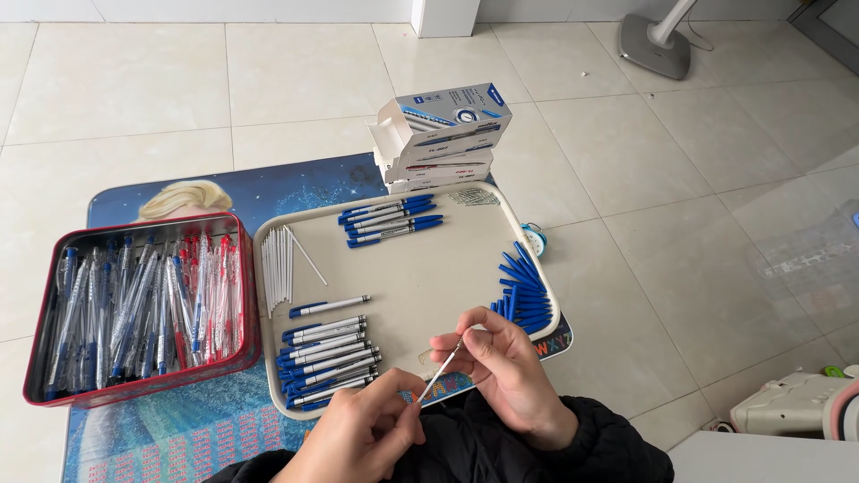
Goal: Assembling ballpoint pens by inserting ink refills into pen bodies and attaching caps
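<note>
2 hands (429,394) pinch a thin refill (440,374) over a cream tray (420,277), tiled floor (626,161) beyond.

One view only, from the camera on my head. It looks steeply down and forward over my lap. My left hand (362,434) and right hand (497,371) sit closest, at 6 o'clock. The tray (420,277) fills mid-frame, the red tin (134,309) at 9 o'clock. The tiled floor (680,197) recedes toward 12 and 3 o'clock.
</note>
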